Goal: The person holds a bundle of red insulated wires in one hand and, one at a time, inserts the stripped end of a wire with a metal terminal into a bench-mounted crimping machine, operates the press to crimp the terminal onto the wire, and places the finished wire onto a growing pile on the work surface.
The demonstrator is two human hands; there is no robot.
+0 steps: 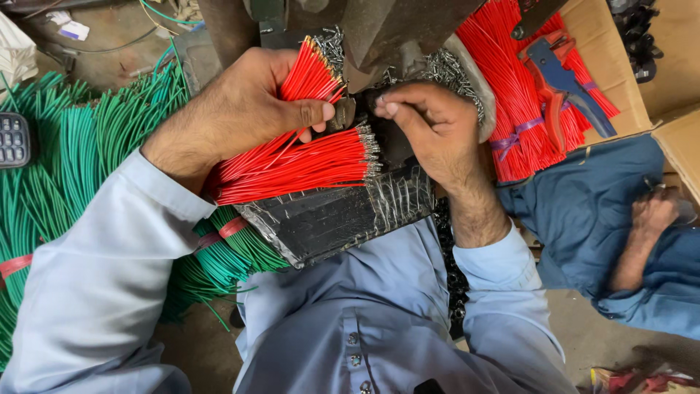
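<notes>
Your left hand (240, 109) was clenched around a fanned bundle of red wires (299, 157) at the press (379, 36), your right hand (426, 128) pinched closed beside its die, where I judged a fingertip could get caught if the wires slipped.

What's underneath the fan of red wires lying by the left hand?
The red wires rest on a black tape-wrapped platform, held by the left hand. Green wire bundles show below its edge. What supports the platform is hidden by it and the shirt.
</notes>
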